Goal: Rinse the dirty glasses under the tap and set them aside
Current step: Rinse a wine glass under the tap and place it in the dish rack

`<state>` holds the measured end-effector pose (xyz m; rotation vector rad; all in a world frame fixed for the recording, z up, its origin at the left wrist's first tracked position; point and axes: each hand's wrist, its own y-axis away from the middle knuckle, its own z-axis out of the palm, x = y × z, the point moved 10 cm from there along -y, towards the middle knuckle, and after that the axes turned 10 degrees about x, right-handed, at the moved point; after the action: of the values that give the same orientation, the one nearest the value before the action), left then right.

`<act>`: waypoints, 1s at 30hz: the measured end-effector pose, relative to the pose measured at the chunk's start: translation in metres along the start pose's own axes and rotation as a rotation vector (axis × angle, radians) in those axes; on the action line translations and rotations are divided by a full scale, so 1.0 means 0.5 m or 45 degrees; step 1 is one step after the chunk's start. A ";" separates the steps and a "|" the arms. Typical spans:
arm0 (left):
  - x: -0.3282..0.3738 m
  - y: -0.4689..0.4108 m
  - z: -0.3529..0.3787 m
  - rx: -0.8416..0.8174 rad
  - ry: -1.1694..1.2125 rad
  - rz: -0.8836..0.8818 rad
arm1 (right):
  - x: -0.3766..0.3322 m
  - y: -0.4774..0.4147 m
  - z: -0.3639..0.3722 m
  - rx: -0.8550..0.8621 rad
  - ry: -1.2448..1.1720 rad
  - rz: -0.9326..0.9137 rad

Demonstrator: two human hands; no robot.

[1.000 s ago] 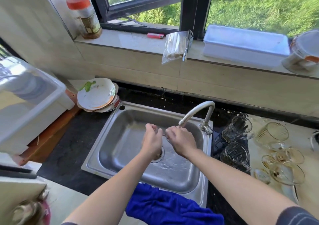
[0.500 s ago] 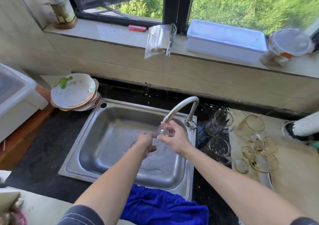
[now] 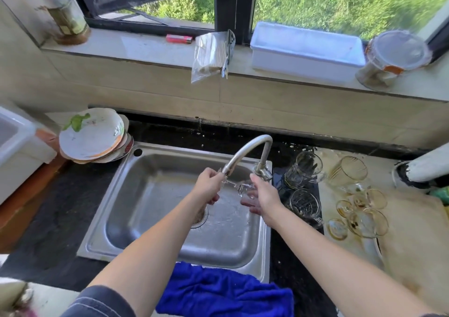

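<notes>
While tap (image 3: pixel 239 152) runs, left hand (image 3: pixel 209 188) pinches glass (image 3: pixel 244 187) just under it. Right hand (image 3: pixel 263 195) loosely grips the other end, right of tap.

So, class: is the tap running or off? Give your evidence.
Running. Water splashes over the glass beneath the tap spout and ripples across the sink floor.
</notes>
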<state>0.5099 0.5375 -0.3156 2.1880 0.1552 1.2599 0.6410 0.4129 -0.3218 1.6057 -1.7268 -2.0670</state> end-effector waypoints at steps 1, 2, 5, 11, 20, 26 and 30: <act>0.000 0.004 0.004 -0.040 -0.013 0.000 | 0.015 -0.008 0.001 -0.005 -0.025 0.081; 0.001 0.011 0.010 -0.085 0.005 -0.009 | 0.030 -0.016 0.002 -0.004 -0.040 0.139; 0.005 0.033 0.037 -0.215 0.188 -0.090 | 0.072 -0.036 0.003 0.051 -0.199 0.281; 0.039 0.080 0.082 -0.508 0.507 -0.114 | 0.126 -0.045 0.053 -0.074 -0.464 0.529; -0.028 0.026 -0.026 -0.206 0.207 -0.198 | 0.028 -0.043 0.066 -0.161 -0.414 0.264; -0.095 0.011 -0.039 -0.004 0.351 -0.338 | -0.063 -0.026 0.081 -0.109 0.017 -0.336; -0.118 0.017 -0.026 0.041 0.499 -0.384 | -0.115 -0.003 0.096 0.000 0.604 -0.800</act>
<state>0.4657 0.5136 -0.3502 1.8326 0.6404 1.4967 0.6365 0.4807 -0.2907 2.6146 -1.1561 -1.6183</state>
